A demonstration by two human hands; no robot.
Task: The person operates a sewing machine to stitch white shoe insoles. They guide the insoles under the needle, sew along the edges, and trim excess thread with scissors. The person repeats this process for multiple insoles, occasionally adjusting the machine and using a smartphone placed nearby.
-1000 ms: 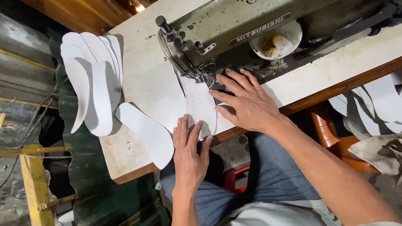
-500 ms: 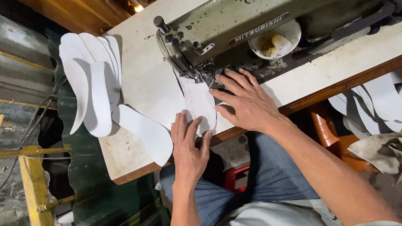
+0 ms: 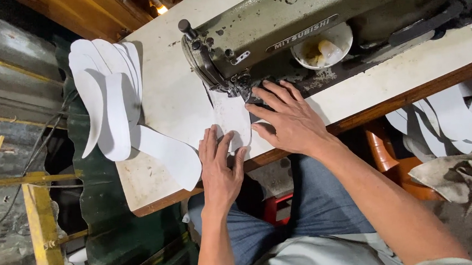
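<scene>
**Both hands flat on white sole piece at sewing machine**

White insole-shaped piece [image 3: 230, 119] lies flat on the cream table [image 3: 171, 92], its far end under the machine's needle area at 12 o'clock. Left hand [image 3: 219, 170] at 6 o'clock of the piece, fingers spread narrow and pressed flat on its near end, gripping nothing. Right hand [image 3: 288, 120] at 3 o'clock, fingers splayed wide, tips on the piece's right edge and the machine bed, also flat, not pinching.

Sewing machine [image 3: 317, 22]: olive-grey metal, scuffed, dusty. Small white bowl [image 3: 321, 44] tucked under its arm, contents unclear. Stack of white curved cutouts [image 3: 107, 98] at 9 o'clock, smooth and thin; one more loose cutout [image 3: 170, 154] overhangs the table edge at 8 o'clock. Table top is stained, with a wooden rim.

Needle and presser foot hard to make out in shadow. More white pieces [image 3: 448, 116] and a crumpled rag [image 3: 466, 170] at 4 o'clock, partly cut off.
</scene>
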